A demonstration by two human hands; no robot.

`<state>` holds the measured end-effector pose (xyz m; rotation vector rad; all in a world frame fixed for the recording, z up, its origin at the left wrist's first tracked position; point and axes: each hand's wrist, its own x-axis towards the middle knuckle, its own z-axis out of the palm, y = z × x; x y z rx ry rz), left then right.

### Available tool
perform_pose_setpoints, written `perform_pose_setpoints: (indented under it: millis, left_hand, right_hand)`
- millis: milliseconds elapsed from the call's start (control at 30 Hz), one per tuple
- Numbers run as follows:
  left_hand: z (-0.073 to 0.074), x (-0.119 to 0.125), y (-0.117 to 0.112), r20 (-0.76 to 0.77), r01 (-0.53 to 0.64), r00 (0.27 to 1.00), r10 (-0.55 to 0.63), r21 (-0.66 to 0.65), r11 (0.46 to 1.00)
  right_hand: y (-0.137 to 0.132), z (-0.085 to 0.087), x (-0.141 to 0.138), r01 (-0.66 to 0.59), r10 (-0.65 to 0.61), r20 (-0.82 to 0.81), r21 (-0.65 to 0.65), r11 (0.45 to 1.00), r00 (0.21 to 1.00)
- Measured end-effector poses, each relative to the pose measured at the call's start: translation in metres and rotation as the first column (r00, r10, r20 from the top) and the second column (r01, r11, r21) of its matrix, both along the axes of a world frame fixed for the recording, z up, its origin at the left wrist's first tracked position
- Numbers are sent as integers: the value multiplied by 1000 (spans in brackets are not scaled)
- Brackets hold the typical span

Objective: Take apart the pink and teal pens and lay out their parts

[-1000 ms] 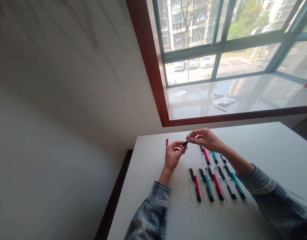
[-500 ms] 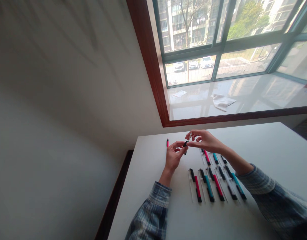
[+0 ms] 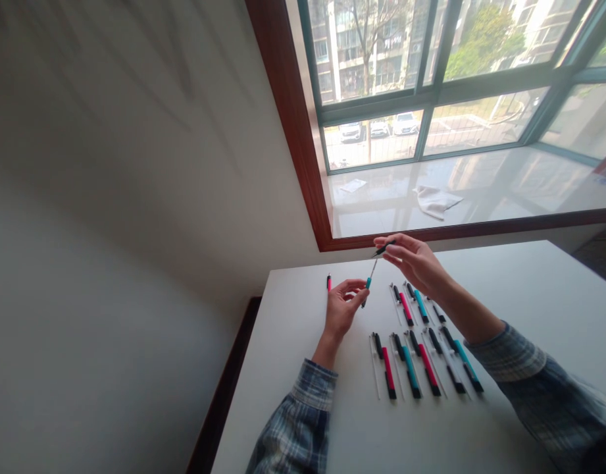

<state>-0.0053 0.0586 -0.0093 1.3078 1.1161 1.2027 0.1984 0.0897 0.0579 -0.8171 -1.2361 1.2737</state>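
Observation:
My left hand (image 3: 342, 309) pinches a teal pen barrel (image 3: 368, 283) with a dark lower end. From the barrel's top a thin refill (image 3: 374, 268) sticks out, pointing up. Higher and to the right, my right hand (image 3: 422, 264) grips a black pen front piece (image 3: 383, 249) between thumb and fingers, just above the refill's tip. Below my hands lie pens taken apart in two rows. The near row has red barrels (image 3: 389, 374), teal barrels (image 3: 411, 372) and black grips (image 3: 378, 345); the far row has similar parts, such as a red barrel (image 3: 406, 308).
A red and black pen (image 3: 329, 282) lies at the far left of the white table (image 3: 293, 368). Beyond the table, a white cloth (image 3: 437, 201) and a paper (image 3: 353, 186) rest on the windowsill (image 3: 391, 207). A wall stands close on the left.
My right hand has moved up and away from my left hand, taking the black front piece off the pen. The refill and teal barrel now show in my left hand.

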Motion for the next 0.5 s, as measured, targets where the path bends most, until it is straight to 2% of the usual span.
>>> perform_pose_setpoints:
  millis: [100,167,300,500]
  left_hand:
    - [-8,-3,1,-15,-8,1000,8,-14,1000]
    - [-12,-4,2,-15,-8,1000,8,-22,1000]
    - [-13,-3,2,-12,-20,1000,20,-16,1000]
    - [-4,-1,2,-26,-36,999,37,4,999]
  right_hand:
    - [4,-1,11,48,-49,-97,-19,999,994]
    - [7,-4,17,83,-85,-81,-26,996,993]
    - [11,-10,23,170,-173,101,33,985,980]
    - [8,-5,18,219,-274,323,197,956,906]
